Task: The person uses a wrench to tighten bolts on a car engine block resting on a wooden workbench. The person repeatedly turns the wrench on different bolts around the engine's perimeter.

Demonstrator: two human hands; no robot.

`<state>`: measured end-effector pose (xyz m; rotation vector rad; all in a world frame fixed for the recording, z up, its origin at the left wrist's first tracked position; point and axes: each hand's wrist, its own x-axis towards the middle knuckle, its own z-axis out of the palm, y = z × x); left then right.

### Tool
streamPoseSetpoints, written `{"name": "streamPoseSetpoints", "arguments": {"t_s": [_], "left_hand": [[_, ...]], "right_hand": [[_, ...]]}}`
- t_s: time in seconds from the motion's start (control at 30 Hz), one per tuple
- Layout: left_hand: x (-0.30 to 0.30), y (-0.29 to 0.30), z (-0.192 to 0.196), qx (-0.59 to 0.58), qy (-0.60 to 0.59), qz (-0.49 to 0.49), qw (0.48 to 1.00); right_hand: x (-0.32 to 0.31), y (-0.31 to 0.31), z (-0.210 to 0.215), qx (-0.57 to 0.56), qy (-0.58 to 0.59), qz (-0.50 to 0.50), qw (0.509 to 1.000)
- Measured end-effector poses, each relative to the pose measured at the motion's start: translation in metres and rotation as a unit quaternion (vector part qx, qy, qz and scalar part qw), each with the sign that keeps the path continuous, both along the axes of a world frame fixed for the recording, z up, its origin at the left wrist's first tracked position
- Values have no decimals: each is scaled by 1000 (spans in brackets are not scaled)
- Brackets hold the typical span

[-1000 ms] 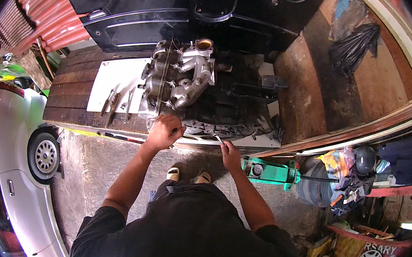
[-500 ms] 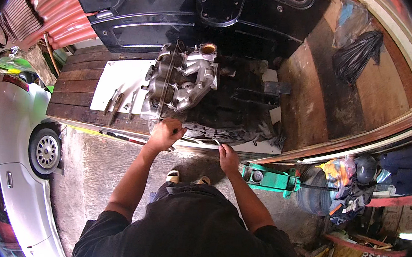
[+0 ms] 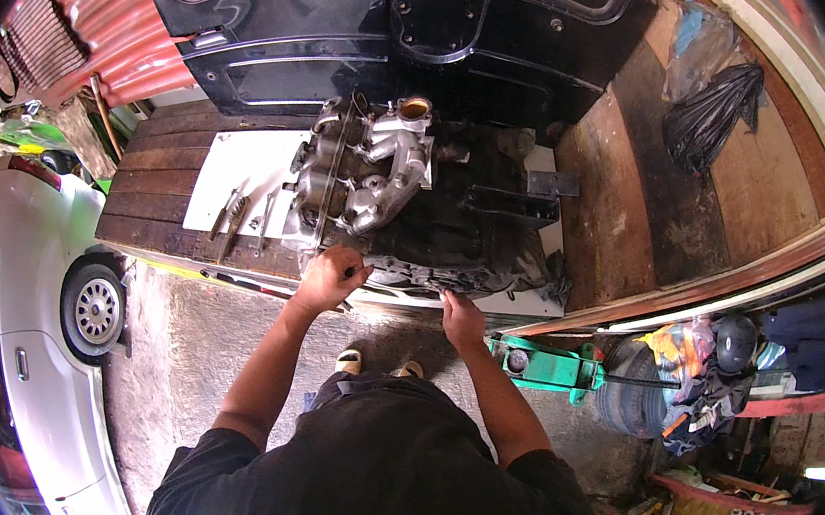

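An engine (image 3: 477, 219) lies on the wooden bench, its silver intake manifold (image 3: 396, 170) and ribbed silver cover (image 3: 327, 163) facing up. Against its near side, below the silver cover, my left hand (image 3: 333, 277) is closed in a fist; what it grips is hidden by the fingers. Farther right along the same near side, my right hand (image 3: 463, 321) has its thumb and fingers pinched together. A thin metal tool shows at these fingertips in the earlier picture; now it is barely visible against the dark engine block.
Several hand tools (image 3: 234, 214) lie on a white sheet (image 3: 215, 176) over the wooden bench (image 3: 155, 170). Behind stands a black vehicle door (image 3: 303, 55). A green floor jack (image 3: 547, 365) and a tyre (image 3: 632, 386) are at the right, a silver car (image 3: 14, 316) at the left.
The view has shifted slightly, so the scene sits a little lower. My left hand keeps its place on the engine. The thin tool at my right fingertips shows less than before.
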<state>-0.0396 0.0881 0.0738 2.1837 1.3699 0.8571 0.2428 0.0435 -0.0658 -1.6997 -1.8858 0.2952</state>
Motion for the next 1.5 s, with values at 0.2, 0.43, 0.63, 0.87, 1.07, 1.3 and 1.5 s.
{"name": "streamPoseSetpoints", "arguments": {"t_s": [0.2,0.43,0.63,0.87,1.07,1.3,1.5], "left_hand": [[-2,-2,2,-1,6,-11,1000],[1,-1,1,22,-19,-10,1000],[0,-2,4,14,-36,-20,999],[-1,-2,1,-4,-31,-14,999],[0,-2,3,3,-33,-7,999],[1,-1,-2,6,-45,5,999],[0,0,-7,22,-46,2,999]], "right_hand": [[2,1,55,-87,-183,46,978],[0,23,109,-110,-271,126,948],[-12,31,119,-108,-291,143,940],[16,3,97,-137,-21,22,990],[8,-19,45,-123,166,-26,978],[-12,-20,16,-119,199,-65,971],[-18,-19,7,-109,249,-87,959]]}}
